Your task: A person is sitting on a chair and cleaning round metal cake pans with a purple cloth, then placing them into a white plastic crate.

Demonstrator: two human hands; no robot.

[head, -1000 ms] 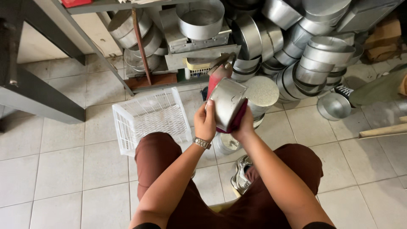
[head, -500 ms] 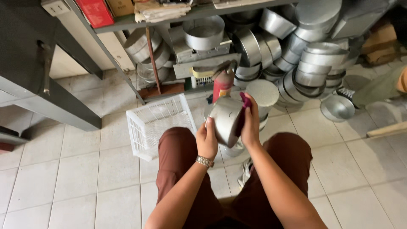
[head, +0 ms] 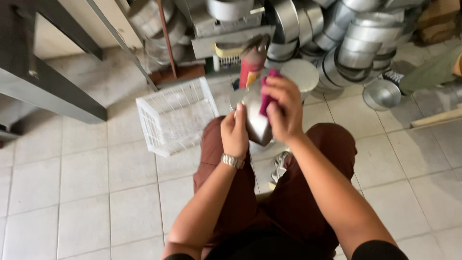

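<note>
I sit with a small round metal tin (head: 255, 120) held up over my knees. My left hand (head: 234, 131), with a wristwatch, grips the tin's left side. My right hand (head: 283, 110) presses a pink cloth (head: 267, 91) against the tin's upper right side. The image is blurred by motion, so the tin's exact tilt is unclear.
A white plastic basket (head: 175, 115) lies on the tiled floor to my left. A red spray can (head: 250, 67) and a round metal lid (head: 301, 72) stand just beyond my hands. Stacks of metal tins (head: 356, 43) fill the shelf ahead. A dark table frame (head: 53, 91) stands left.
The tin has turned in my hands and my right hand with the pink cloth has moved over its top. My view has shifted, so the shelf sits higher in the picture.
</note>
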